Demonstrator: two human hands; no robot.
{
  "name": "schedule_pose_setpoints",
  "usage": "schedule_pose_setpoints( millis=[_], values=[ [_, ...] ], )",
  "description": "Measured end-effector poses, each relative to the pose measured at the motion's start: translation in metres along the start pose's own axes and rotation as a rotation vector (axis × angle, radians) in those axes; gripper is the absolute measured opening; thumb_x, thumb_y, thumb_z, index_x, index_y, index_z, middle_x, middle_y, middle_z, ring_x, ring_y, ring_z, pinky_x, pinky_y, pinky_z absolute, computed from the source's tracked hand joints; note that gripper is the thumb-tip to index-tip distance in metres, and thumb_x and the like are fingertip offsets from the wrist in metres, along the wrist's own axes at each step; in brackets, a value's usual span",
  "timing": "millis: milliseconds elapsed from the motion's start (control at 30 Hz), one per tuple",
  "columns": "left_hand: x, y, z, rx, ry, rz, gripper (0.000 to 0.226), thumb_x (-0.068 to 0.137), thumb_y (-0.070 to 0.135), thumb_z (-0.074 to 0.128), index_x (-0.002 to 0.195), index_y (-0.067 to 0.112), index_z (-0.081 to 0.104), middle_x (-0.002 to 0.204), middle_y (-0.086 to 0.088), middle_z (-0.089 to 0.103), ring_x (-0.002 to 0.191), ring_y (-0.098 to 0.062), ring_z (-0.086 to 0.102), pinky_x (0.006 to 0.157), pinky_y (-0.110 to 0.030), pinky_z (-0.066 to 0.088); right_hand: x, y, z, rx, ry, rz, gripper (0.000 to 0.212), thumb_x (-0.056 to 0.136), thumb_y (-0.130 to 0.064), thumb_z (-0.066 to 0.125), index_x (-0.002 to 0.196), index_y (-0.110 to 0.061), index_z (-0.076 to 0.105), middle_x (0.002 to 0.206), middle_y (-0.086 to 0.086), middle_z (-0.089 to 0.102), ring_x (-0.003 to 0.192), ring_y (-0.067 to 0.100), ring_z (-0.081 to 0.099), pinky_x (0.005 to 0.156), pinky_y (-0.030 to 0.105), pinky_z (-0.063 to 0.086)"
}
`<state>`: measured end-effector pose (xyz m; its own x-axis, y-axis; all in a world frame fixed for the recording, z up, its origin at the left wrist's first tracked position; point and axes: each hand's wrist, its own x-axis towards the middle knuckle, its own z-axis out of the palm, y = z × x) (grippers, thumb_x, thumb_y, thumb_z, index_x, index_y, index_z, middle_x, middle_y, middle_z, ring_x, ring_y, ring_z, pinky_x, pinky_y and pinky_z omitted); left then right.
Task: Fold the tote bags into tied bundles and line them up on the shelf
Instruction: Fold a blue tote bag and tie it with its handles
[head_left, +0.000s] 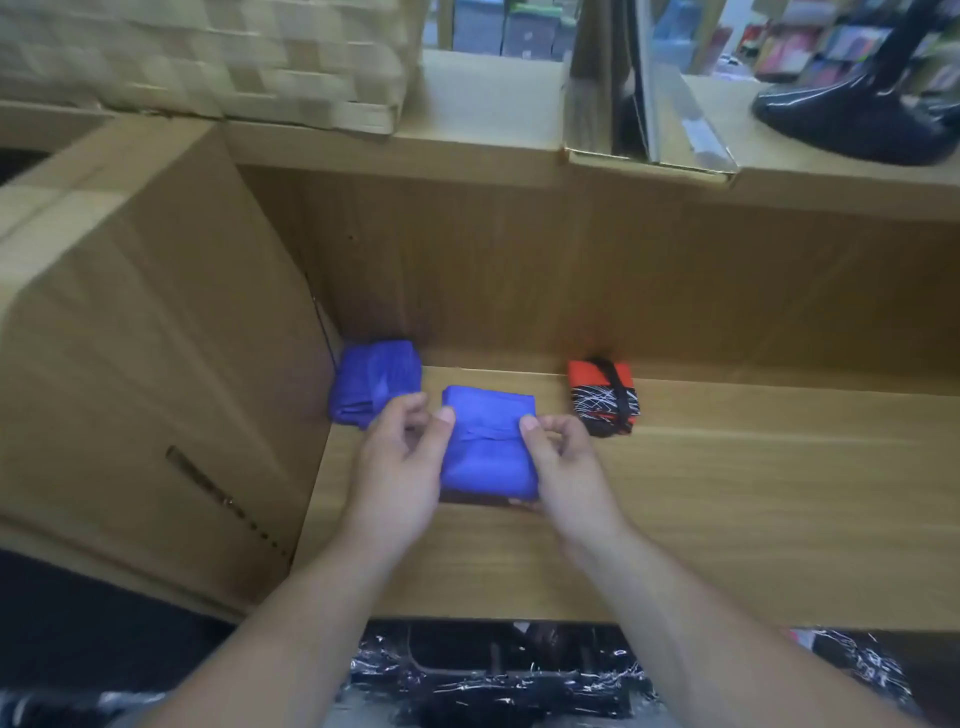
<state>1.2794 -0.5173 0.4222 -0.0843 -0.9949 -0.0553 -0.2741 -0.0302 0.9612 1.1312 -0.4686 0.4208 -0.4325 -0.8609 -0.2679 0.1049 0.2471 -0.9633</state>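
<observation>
The blue bundle (488, 447) sits at frame centre on the shelf (727, 499), gripped from both sides: left hand (400, 467) and right hand (566, 467) fingers pinch its edges. The gap it should fill lies just beyond, between the second blue bundle (375, 382) and the red-black bundle (603, 396).

Both hands grip a folded blue bundle (488, 447) on the wooden shelf (727, 519). Left hand (400, 467) on its left edge, thumb on top; right hand (566, 467) on its right edge, thumb on top near the strap band across the bundle. A second blue bundle (374, 382) sits just beside, back-left, against a large cardboard box (145, 338). An orange-and-black bundle (602, 397) tied with a black strap sits to the right, apart from the held one. Upper ledge carries a woven basket (208, 52), an open box (649, 104) and a glossy dark shoe (857, 114). Black patterned fabric (493, 675) lies below the shelf edge. Image slightly blurred.
</observation>
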Motion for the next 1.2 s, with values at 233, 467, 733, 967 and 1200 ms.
schedule_pose_setpoints(
  millis=[233,467,733,967,1200],
  values=[
    [0.021,-0.046,-0.024,0.766,0.169,0.377,0.062,0.086,0.037,0.058,0.141,0.009,0.054,0.157,-0.018,0.036,0.137,-0.041,0.040,0.110,-0.054,0.039,0.071,0.009,0.022,-0.244,0.136,-0.049,0.016,0.098,-0.038,0.062,0.106,-0.026,0.056,0.103,0.006,0.071,0.090,0.024,0.069,0.082,0.044,0.058],
    [0.037,-0.061,-0.021,0.940,0.041,0.250,0.077,0.086,0.029,0.068,0.155,0.016,0.036,0.165,-0.008,0.026,0.151,-0.033,0.024,0.119,-0.052,0.026,0.078,0.018,0.032,-0.759,0.029,-0.377,0.048,0.089,-0.033,0.073,0.134,-0.031,0.058,0.138,0.009,0.043,0.123,0.023,0.049,0.110,0.033,0.038],
    [0.041,-0.057,-0.022,1.068,0.006,0.242,0.067,0.085,0.029,0.067,0.147,0.016,0.049,0.159,-0.007,0.040,0.146,-0.035,0.034,0.115,-0.052,0.033,0.090,0.018,0.038,-0.983,-0.058,-0.457,0.045,0.092,-0.034,0.069,0.136,-0.028,0.062,0.144,0.011,0.041,0.131,0.031,0.043,0.111,0.039,0.036],
    [0.041,-0.058,-0.023,1.067,-0.012,0.228,0.072,0.089,0.032,0.062,0.155,0.018,0.037,0.166,-0.006,0.025,0.152,-0.033,0.022,0.120,-0.051,0.024,0.092,0.014,0.040,-1.087,-0.068,-0.424,0.049,0.097,-0.045,0.059,0.144,-0.035,0.051,0.151,0.005,0.037,0.136,0.027,0.040,0.112,0.041,0.039],
    [0.039,-0.046,-0.024,0.999,0.049,0.300,0.070,0.085,0.037,0.064,0.147,0.011,0.048,0.158,-0.018,0.037,0.143,-0.044,0.033,0.113,-0.061,0.032,0.066,0.004,0.007,-1.080,-0.065,-0.465,0.052,0.098,-0.042,0.056,0.148,-0.028,0.047,0.155,0.005,0.037,0.140,0.028,0.036,0.114,0.039,0.035]
  ],
)
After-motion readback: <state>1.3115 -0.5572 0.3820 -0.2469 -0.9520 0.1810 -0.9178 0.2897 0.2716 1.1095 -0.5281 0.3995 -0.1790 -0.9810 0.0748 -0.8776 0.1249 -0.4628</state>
